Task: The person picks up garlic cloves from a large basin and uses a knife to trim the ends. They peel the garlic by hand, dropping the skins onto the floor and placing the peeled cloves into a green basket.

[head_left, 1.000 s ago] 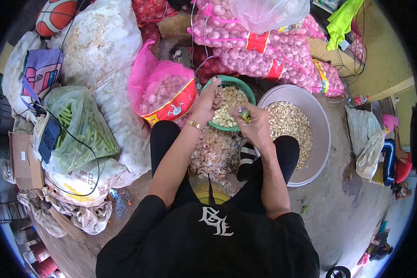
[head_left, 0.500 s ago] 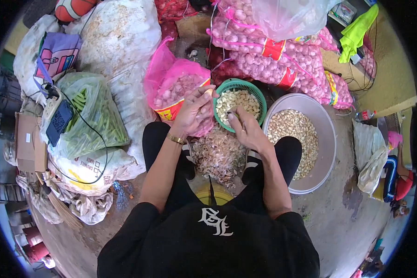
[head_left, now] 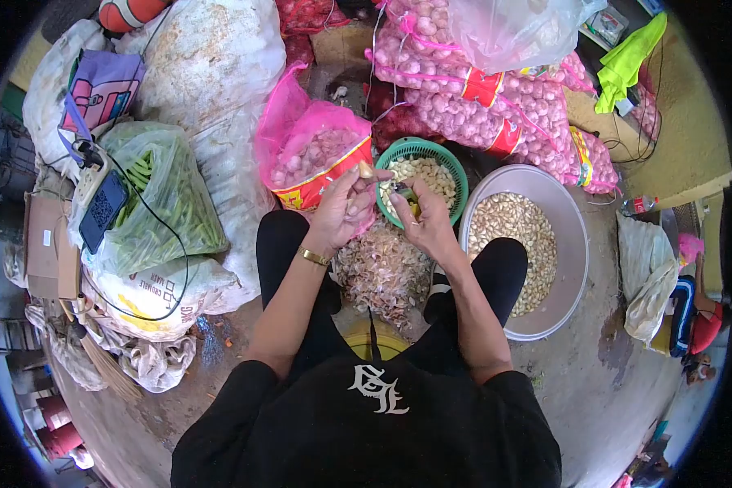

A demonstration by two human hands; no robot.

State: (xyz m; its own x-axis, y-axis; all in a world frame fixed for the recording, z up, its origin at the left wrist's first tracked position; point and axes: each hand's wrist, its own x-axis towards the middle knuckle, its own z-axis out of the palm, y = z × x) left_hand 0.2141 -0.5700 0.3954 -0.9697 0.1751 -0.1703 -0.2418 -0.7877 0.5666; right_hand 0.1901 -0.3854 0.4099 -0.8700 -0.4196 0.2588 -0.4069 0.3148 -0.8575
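My left hand (head_left: 342,209) pinches a garlic clove (head_left: 365,170) at its fingertips, beside the left rim of the green basket. My right hand (head_left: 423,213) is closed on a small knife (head_left: 401,189), whose yellowish handle shows between the fingers, over the near part of the basket. Peeled cloves (head_left: 424,175) lie in the green basket (head_left: 461,183). Below my hands is a heap of garlic skins (head_left: 384,272). An open pink net bag (head_left: 321,154) of garlic stands behind my left hand.
A large grey tub (head_left: 576,272) of cloves stands at the right. Full pink garlic sacks (head_left: 496,110) are stacked behind. At the left are a plastic bag of green beans (head_left: 167,211) and white sacks (head_left: 211,89). Part of another person (head_left: 705,325) shows at the far right.
My right hand has turned and shifted slightly left, closer to my left hand, and the knife shows more clearly. The clove at my left fingertips sits a little lower.
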